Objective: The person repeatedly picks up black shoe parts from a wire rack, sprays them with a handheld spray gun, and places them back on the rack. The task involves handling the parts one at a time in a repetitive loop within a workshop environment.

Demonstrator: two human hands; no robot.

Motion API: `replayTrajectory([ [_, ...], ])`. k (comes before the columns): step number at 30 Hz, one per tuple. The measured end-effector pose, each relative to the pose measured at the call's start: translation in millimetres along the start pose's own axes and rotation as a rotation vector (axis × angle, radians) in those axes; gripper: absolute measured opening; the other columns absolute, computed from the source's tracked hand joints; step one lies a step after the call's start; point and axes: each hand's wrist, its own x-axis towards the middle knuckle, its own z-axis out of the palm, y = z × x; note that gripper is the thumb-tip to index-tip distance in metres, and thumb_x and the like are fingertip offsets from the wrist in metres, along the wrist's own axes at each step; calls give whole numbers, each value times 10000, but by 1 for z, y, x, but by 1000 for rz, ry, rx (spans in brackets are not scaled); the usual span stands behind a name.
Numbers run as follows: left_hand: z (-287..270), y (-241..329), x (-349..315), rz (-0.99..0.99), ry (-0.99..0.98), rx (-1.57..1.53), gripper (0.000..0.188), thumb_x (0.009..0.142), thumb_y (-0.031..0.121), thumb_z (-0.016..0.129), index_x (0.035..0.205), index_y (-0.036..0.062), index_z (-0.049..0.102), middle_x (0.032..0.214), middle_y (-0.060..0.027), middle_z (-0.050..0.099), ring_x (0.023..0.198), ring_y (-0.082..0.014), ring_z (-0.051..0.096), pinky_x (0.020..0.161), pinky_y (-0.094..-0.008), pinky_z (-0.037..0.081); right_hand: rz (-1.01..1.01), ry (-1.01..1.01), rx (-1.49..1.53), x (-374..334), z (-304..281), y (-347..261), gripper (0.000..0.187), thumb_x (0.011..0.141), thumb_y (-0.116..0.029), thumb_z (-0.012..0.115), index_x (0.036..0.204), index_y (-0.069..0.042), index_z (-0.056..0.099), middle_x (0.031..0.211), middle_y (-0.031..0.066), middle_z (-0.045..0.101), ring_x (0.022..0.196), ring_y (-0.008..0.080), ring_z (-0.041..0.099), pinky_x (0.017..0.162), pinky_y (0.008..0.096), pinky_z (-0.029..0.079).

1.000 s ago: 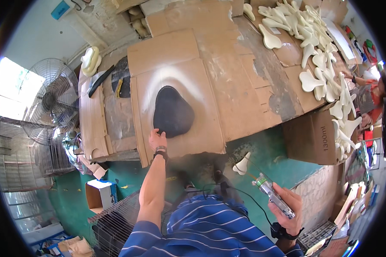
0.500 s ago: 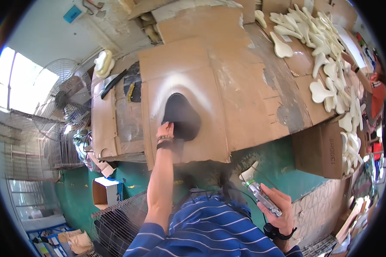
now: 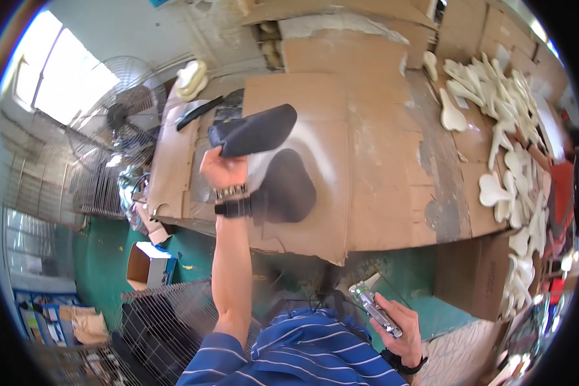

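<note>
My left hand (image 3: pixel 224 168) pinches the edge of a black saddle cover (image 3: pixel 260 128), a thin curved sheet, and holds it tilted above the cardboard-covered table. Below it on the cardboard (image 3: pixel 321 238) lies a dark saddle-shaped patch (image 3: pixel 288 186), perhaps another cover or a bare mark; I cannot tell which. A whitish sprayed band arcs around its far side. Low on the right, in front of my body, my right hand (image 3: pixel 402 325) is wrapped around a metal spray gun (image 3: pixel 376 310) with a greenish part near its front.
Cream saddle foams (image 3: pixel 489 90) are heaped at the table's far right, with more in a cardboard box (image 3: pixel 469 276). A person in orange (image 3: pixel 560 199) reaches in there. A black strip (image 3: pixel 199 112), several stacked foams (image 3: pixel 192 80) and a fan (image 3: pixel 119 116) are at the left.
My left hand has lifted the black saddle cover off the cardboard and carried it up and to the left. My right hand, with the spray gun, stays low near my body.
</note>
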Motion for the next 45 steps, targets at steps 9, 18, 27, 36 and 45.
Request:
replayTrajectory([
  [9,-26,108,-207,390,170,-21,402,759,137,546,1122,0,654,1114,-122,708,1036,-315,671,1004,-477,479,-180,-268,-3,50,21,-7,486,734,3,719,1210,40,629,882,181,682,765,305,678,717,350,521],
  [18,-28,180,-459,911,439,-77,430,749,152,534,1105,-70,628,1083,-194,688,1032,-340,649,987,-455,465,-279,-704,-63,61,69,-65,443,903,-52,581,1346,-44,589,1007,175,664,881,256,616,792,383,485],
  [27,-44,213,-701,1548,646,-163,475,743,147,547,1192,10,620,1212,-130,664,1130,-349,619,1030,-520,449,-304,-1102,-233,9,178,-125,421,933,-92,589,1354,-76,594,922,98,668,799,188,605,711,331,488],
  [36,-63,222,-938,2170,896,-169,428,699,127,535,1100,19,638,1121,-118,688,1059,-332,644,986,-495,494,-387,-1304,-399,-69,282,-182,399,924,-126,640,1309,-22,613,1131,131,695,984,188,636,872,332,493],
  [45,-115,271,-1233,2483,1307,-225,97,722,177,555,763,105,605,785,-61,689,776,-269,670,722,-419,520,-427,-1416,-546,-128,343,-200,419,917,-73,610,1334,-38,600,1266,125,663,1156,209,611,1007,337,447],
])
